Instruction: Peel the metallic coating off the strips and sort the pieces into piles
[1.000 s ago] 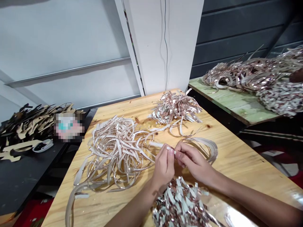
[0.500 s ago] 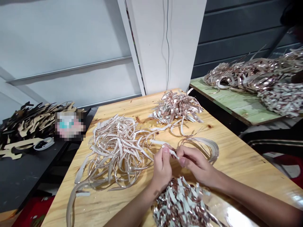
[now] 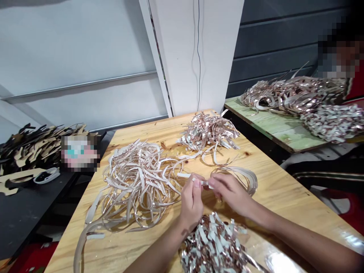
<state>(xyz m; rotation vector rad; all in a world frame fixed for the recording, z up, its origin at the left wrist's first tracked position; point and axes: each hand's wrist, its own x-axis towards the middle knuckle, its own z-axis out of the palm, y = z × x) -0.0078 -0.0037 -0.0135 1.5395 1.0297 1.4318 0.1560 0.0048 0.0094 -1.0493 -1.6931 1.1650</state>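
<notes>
Both the left hand (image 3: 191, 203) and the right hand (image 3: 231, 193) pinch one pale metallic strip (image 3: 184, 175) in a narrow grip, fingers hiding part of it, above a pine table (image 3: 280, 189). Three heaps surround them: tangled strips (image 3: 133, 182) left, crumpled strips (image 3: 209, 131) far, and cut pieces (image 3: 212, 246) near, cropped by the frame.
</notes>
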